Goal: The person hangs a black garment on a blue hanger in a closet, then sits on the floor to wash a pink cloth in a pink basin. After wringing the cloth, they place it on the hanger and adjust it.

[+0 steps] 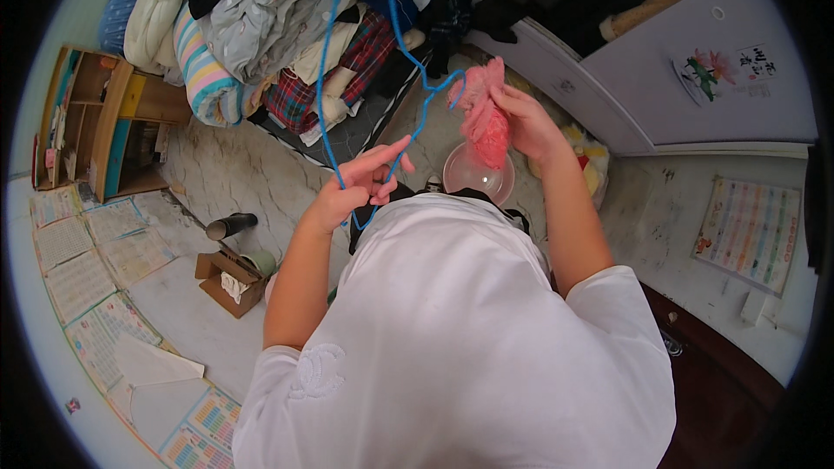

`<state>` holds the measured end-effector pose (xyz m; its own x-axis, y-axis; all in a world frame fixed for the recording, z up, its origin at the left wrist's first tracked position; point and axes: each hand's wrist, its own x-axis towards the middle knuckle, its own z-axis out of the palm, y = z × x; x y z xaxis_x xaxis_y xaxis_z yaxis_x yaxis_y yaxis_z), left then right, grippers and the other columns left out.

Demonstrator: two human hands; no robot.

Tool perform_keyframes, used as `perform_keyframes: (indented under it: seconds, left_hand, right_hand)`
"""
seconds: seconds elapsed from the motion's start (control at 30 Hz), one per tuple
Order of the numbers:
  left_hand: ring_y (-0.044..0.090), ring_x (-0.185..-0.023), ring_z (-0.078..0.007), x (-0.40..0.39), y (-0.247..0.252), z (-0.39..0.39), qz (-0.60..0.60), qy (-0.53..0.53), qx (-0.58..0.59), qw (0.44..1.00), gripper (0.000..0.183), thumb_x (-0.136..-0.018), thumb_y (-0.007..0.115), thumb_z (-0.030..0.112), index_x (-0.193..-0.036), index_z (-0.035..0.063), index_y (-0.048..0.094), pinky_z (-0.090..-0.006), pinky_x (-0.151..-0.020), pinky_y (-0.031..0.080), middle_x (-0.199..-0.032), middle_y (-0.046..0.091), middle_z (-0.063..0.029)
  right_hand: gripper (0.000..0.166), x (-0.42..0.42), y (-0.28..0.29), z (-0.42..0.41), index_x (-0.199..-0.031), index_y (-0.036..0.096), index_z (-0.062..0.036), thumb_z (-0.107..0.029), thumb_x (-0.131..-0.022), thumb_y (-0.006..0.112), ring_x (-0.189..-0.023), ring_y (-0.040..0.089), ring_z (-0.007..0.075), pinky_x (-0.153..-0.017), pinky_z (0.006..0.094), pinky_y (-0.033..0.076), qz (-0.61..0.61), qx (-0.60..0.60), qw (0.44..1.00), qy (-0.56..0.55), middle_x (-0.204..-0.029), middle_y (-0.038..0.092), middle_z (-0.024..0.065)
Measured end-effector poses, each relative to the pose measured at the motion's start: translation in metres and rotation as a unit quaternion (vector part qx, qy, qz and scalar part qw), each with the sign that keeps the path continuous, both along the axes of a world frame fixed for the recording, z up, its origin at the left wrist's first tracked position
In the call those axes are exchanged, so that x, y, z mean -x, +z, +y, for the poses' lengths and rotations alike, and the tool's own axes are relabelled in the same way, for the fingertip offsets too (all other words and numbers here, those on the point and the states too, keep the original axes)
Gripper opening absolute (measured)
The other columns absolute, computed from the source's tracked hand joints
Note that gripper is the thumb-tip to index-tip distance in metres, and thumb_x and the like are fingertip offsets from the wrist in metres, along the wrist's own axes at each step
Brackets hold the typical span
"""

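My right hand (pixel 526 118) grips a bunched pink cloth or net (pixel 483 111), its lower part a deeper pink, just above a translucent basin (pixel 456 172) on the floor. The hook of a blue hanger (pixel 322 88), wire or plastic-coated, reaches up to the left edge of the pink thing; whether they touch is unclear. My left hand (pixel 365 182) holds the hanger near its lower bend, with the thumb and fingers around it. The hanger's long sides run up past the top edge of the view.
Heaped clothes and bedding (pixel 260 26) lie ahead on a dark quilted surface (pixel 352 127). At left stand a wooden shelf (pixel 111 124), a dark cylinder (pixel 231 226) and an open cardboard box (pixel 228 283). A light cabinet door (pixel 704 71) stands at right, with a plastic bag (pixel 589 163) near it.
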<state>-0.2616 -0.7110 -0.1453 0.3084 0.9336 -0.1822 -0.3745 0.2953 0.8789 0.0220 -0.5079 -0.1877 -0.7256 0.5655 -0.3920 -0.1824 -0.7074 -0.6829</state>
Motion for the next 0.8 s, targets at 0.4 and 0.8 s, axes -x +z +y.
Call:
perform_keyframes:
  seconds: [0.4, 0.8]
  left_hand:
    - [0.042, -0.081, -0.0138, -0.024, -0.007, 0.005, 0.092, -0.029, -0.076, 0.992, 0.095, -0.069, 0.044, -0.004, -0.163, 0.0073, 0.041, -0.0252, -0.072, 0.040, -0.130, 0.053, -0.0059]
    - [0.043, -0.082, -0.0158, 0.011, -0.013, 0.004, -0.141, 0.037, 0.069, 0.987, 0.098, -0.066, 0.048, 0.002, -0.163, 0.0004, 0.038, -0.0280, -0.067, 0.041, -0.137, 0.052, -0.0120]
  right_hand:
    - [0.035, 0.056, -0.008, -0.018, -0.127, 0.063, -0.0004, -0.024, -0.102, 0.067, -0.095, 0.074, 0.0229, -0.086, 0.0357, 0.062, 0.048, 0.188, 0.981, -0.016, -0.111, 0.075, 0.0122]
    - [0.043, -0.013, -0.003, -0.003, -0.136, 0.059, -0.0008, -0.024, -0.101, 0.070, -0.088, 0.073, 0.0249, -0.080, 0.0402, 0.061, -0.049, -0.051, 0.996, -0.044, -0.108, 0.074, 0.0123]
